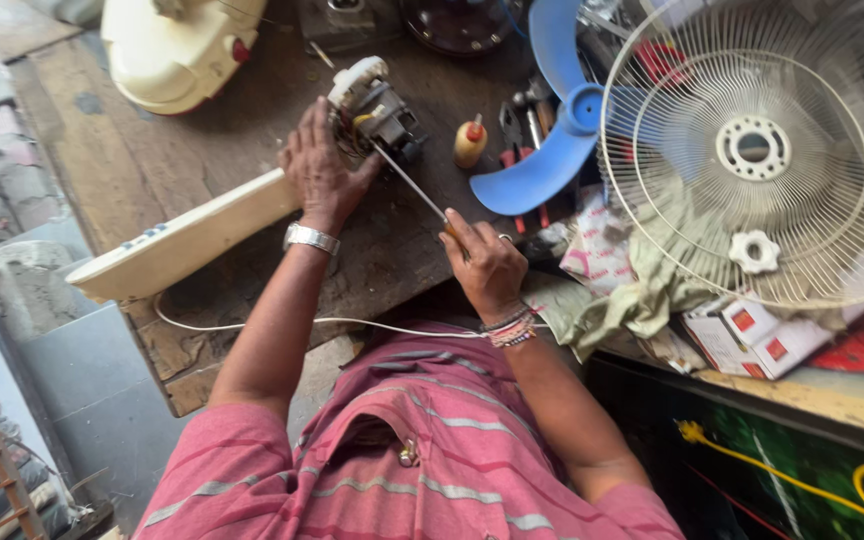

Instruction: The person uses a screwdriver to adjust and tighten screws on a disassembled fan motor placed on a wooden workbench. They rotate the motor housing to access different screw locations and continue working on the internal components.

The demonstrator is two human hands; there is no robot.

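A cream fan stand (187, 240) is laid across the worktop (102, 160) near its left edge, a white cable (252, 325) trailing off the near edge. The left hand (320, 170) is pressed, fingers spread, against the fan motor (377, 108) at the stand's upper end. A screwdriver (414, 186) is gripped in the closed right hand (485, 260), its tip set at the motor. Further right, a blue fan blade (552, 150) and a white wire fan guard (752, 150) are seen.
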